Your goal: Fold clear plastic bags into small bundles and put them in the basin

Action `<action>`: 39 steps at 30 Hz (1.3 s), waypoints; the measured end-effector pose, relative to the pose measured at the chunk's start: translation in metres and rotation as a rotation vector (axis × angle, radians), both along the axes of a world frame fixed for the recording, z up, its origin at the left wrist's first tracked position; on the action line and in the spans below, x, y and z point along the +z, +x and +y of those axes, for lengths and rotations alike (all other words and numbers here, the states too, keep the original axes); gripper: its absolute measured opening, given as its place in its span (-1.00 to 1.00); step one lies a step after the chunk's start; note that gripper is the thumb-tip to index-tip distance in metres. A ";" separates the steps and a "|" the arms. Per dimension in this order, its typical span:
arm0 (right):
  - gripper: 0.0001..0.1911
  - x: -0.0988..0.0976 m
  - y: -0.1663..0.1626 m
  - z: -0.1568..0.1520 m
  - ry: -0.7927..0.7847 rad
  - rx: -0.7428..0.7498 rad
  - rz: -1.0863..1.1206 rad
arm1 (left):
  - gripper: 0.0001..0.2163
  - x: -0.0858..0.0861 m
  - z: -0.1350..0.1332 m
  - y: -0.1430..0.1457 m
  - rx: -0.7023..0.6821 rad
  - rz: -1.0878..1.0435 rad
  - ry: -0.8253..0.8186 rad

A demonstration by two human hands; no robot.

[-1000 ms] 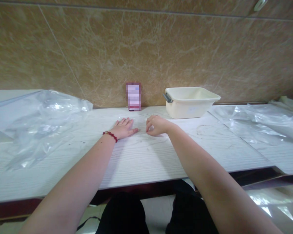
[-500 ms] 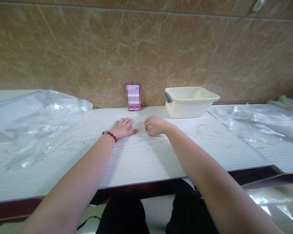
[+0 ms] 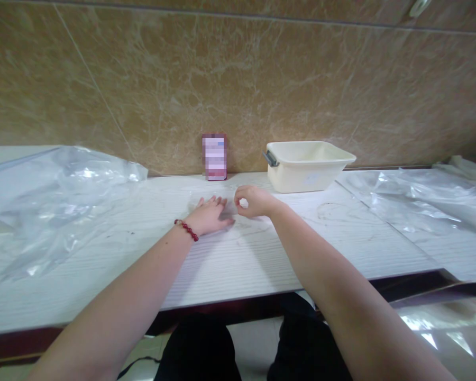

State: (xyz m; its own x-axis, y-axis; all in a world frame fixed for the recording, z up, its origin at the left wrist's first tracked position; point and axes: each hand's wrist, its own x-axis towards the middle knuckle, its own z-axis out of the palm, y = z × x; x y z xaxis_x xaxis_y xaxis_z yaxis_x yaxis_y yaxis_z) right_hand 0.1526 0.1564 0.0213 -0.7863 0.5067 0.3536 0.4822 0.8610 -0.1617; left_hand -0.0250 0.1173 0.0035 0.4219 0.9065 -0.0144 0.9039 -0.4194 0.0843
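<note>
My left hand [image 3: 209,216], with a red bead bracelet [image 3: 187,229] at the wrist, lies palm down on the white wood-grain table [image 3: 230,270], fingers spread. Just to its right, my right hand [image 3: 254,201] is closed in a pinch, thumb and forefinger forming a ring close to the tabletop. What the pinch holds, if anything, is too faint to make out. A barely visible clear film [image 3: 193,198] seems to lie beside the left fingers; its outline is hard to trace.
A phone [image 3: 215,159] leans against the marbled wall behind the hands. To its right stands a cream plastic bin [image 3: 307,174] with a grey handle clip. Clear plastic bags [image 3: 83,211] spread over the left side, and more clear plastic [image 3: 424,198] lies at the right.
My left hand has slid right and slightly nearer to me, closer to the right hand. The right hand stays pinched in nearly the same place.
</note>
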 end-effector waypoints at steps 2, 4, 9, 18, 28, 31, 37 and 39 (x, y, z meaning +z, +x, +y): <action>-0.91 0.001 0.000 0.000 0.019 -0.007 0.046 | -0.47 -0.001 -0.002 0.005 -0.003 0.012 0.032; -0.91 0.001 0.000 0.000 0.043 -0.011 0.108 | -0.56 -0.002 -0.001 0.005 0.005 0.007 0.070; -0.85 0.002 0.000 0.000 -0.027 -0.030 0.394 | -0.63 0.006 0.006 -0.006 0.057 -0.238 -0.010; -0.37 0.006 -0.003 0.013 -0.972 -0.262 0.966 | -0.71 0.048 -0.010 -0.013 0.150 -1.573 -0.630; -0.80 -0.005 -0.005 0.000 -1.435 -0.018 0.774 | -0.68 0.023 0.012 -0.027 0.266 -1.664 -0.841; -0.86 -0.012 -0.006 0.005 -1.463 -0.062 0.806 | -0.69 0.021 0.012 -0.028 0.250 -1.664 -0.854; -0.86 -0.011 -0.006 0.006 -1.447 -0.129 0.887 | -0.68 0.022 0.010 -0.029 0.213 -1.594 -0.808; -0.85 -0.011 -0.005 0.006 -1.448 -0.136 0.897 | -0.68 0.023 0.010 -0.029 0.211 -1.557 -0.788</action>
State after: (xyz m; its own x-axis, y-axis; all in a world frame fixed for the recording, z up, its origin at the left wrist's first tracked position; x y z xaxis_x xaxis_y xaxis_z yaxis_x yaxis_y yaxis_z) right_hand 0.1474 0.1625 0.0103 -0.5396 0.8289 -0.1471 -0.1366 -0.2587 -0.9563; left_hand -0.0539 0.1272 0.0264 0.3558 0.9188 -0.1709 -0.1797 0.2467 0.9523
